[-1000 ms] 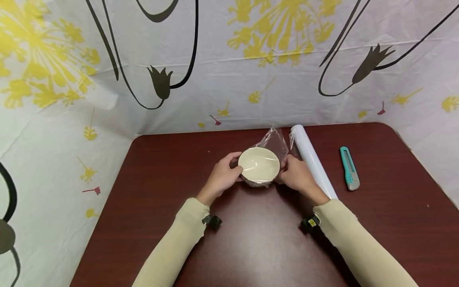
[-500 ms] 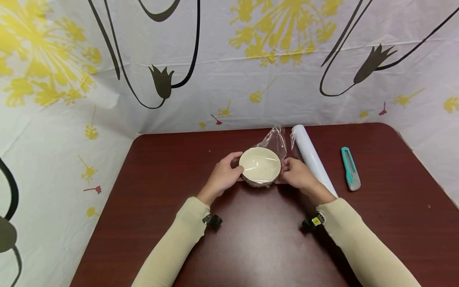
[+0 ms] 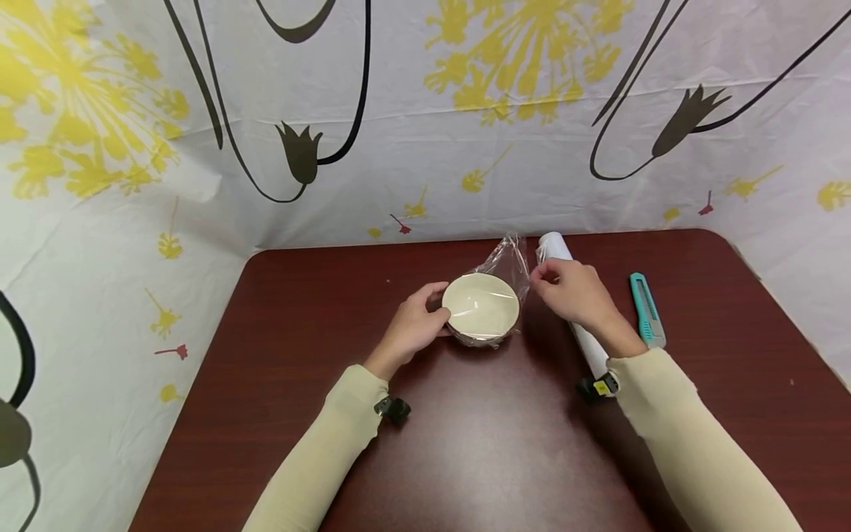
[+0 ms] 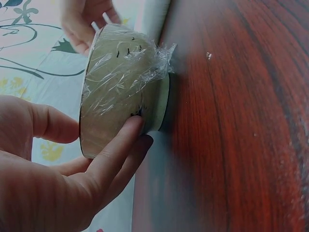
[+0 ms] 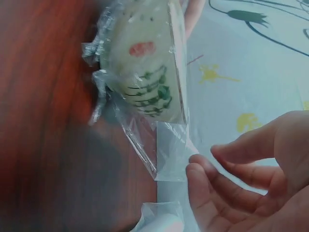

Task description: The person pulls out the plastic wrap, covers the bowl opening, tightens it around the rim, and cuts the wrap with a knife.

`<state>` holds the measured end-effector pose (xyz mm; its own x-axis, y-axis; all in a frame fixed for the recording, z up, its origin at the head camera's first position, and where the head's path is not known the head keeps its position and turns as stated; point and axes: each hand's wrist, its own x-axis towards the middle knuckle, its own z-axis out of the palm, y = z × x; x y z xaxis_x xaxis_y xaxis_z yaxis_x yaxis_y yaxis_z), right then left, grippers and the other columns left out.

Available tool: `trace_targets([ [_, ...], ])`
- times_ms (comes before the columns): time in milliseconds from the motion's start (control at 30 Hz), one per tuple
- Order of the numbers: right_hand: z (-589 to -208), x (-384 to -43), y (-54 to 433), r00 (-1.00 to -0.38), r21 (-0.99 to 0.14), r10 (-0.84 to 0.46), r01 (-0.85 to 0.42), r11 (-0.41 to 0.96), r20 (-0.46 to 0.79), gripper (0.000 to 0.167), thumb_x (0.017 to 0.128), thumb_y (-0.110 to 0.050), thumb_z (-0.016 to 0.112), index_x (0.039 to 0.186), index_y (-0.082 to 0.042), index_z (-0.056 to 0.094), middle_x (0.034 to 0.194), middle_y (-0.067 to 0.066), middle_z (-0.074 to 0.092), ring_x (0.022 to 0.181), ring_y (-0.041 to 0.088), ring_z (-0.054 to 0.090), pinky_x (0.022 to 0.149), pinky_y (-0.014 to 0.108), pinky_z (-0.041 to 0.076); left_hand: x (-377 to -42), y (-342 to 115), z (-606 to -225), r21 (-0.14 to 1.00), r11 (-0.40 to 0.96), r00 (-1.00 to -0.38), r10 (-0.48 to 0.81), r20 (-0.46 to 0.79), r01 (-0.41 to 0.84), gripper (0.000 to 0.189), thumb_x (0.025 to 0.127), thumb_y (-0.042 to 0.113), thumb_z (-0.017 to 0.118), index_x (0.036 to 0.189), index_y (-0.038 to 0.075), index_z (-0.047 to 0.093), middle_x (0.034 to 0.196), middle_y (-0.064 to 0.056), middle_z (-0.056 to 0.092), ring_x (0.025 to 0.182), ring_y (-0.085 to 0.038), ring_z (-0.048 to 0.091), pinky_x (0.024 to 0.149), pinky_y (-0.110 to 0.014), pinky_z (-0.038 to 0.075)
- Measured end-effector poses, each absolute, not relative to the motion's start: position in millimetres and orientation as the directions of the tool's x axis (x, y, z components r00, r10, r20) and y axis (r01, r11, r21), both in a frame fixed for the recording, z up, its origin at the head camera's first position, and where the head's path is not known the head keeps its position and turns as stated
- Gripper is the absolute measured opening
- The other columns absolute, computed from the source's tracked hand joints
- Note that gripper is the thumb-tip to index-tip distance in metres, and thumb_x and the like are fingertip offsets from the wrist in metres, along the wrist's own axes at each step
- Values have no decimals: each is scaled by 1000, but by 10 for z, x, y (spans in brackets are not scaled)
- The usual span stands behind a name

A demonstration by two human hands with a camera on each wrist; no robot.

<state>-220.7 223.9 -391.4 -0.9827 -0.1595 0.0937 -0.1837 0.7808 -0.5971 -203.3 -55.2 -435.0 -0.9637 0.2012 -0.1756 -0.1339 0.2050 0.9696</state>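
A cream bowl [image 3: 480, 304] with clear plastic wrap [image 4: 123, 65] stretched over its mouth and bunched under its side stands on the table. My left hand [image 3: 415, 323] grips its left side, thumb at the rim and fingers beneath. A loose flap of the wrap [image 3: 510, 260] sticks out behind the bowl, to the right. Beside that flap is my right hand [image 3: 577, 295], its fingers loosely curled. In the right wrist view a gap shows between thumb and fingertips, which are right by the flap's edge. Red and green painted marks [image 5: 142, 49] show on the bowl.
A white roll of plastic wrap [image 3: 554, 245] lies to the right, partly hidden under my right hand and wrist. Farther right is a teal utility knife [image 3: 645, 307]. A patterned cloth [image 3: 372, 177] hangs behind the dark red table [image 3: 319, 295].
My right hand has left the bowl's right side and moved up and to the right, to the loose flap and over the roll. The left hand and bowl have stayed put.
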Motion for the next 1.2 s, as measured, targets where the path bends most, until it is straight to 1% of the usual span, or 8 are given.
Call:
trace_targets([
  [133, -3920, -2374, 2210, -963, -575, -225, -270, 772, 150, 20, 97, -6, 69, 114, -3, 80, 99, 14, 78, 91, 35, 71, 81, 50, 54, -2041, -552, -4367, 970, 199, -963, 202, -179, -138, 57, 104, 1, 56, 162, 4, 52, 156, -20, 58, 122, -30, 71, 86, -36, 68],
  [233, -3946, -2521, 2185, -931, -540, -306, -365, 758, 198, 35, 91, 5, 65, 122, -4, 80, 105, 17, 76, 94, 37, 68, 82, 51, 53, -2042, -550, -4382, 970, 199, -964, 198, -179, -140, 57, 105, 1, 56, 161, 4, 53, 155, -20, 58, 120, -30, 72, 86, -37, 68],
  [467, -4029, -2807, 2195, -814, -442, -559, -565, 697, 159, 76, 76, 21, 50, 145, -1, 70, 154, 34, 55, 136, 53, 58, 81, 52, 50, -2019, -535, -4404, 971, 189, -962, 203, -184, -146, 56, 105, 1, 56, 161, 5, 53, 154, -20, 59, 121, -29, 72, 87, -37, 68],
  [700, -4165, -2836, 2167, -785, -417, -610, -592, 690, 106, 60, 80, 21, 55, 131, -2, 78, 128, 20, 75, 119, 41, 70, 99, 59, 58, -2015, -525, -4407, 973, 183, -963, 206, -176, -139, 56, 105, 1, 56, 161, 3, 53, 154, -20, 59, 121, -29, 71, 86, -37, 68],
  [833, -4252, -2801, 2137, -821, -462, -562, -540, 704, 103, 36, 92, 13, 64, 119, -2, 81, 111, 14, 80, 103, 35, 75, 93, 56, 60, -2011, -529, -4402, 974, 180, -963, 204, -175, -138, 56, 104, 1, 56, 161, 3, 53, 155, -20, 59, 122, -29, 71, 86, -37, 68],
  [967, -4318, -2775, 2104, -859, -512, -500, -480, 712, 110, 21, 99, 4, 71, 116, -1, 82, 107, 15, 81, 102, 36, 76, 93, 58, 60, -2007, -534, -4394, 974, 179, -964, 199, -175, -139, 56, 104, 1, 56, 160, 4, 53, 156, -20, 58, 123, -30, 71, 87, -39, 68],
  [1067, -4346, -2756, 2086, -888, -572, -452, -414, 708, 82, 20, 99, 5, 69, 114, 0, 82, 105, 15, 82, 101, 34, 75, 91, 52, 60, -2014, -536, -4390, 973, 179, -965, 195, -178, -143, 56, 105, 1, 56, 161, 4, 53, 156, -20, 58, 123, -31, 71, 88, -39, 68],
  [1200, -4376, -2726, 2064, -923, -694, -384, -281, 662, 8, 21, 99, 7, 65, 111, 5, 81, 97, 13, 81, 88, 21, 70, 79, 34, 55, -2028, -536, -4391, 974, 170, -965, 190, -179, -147, 57, 104, 0, 55, 161, 4, 52, 156, -21, 57, 121, -31, 71, 88, -39, 68],
])
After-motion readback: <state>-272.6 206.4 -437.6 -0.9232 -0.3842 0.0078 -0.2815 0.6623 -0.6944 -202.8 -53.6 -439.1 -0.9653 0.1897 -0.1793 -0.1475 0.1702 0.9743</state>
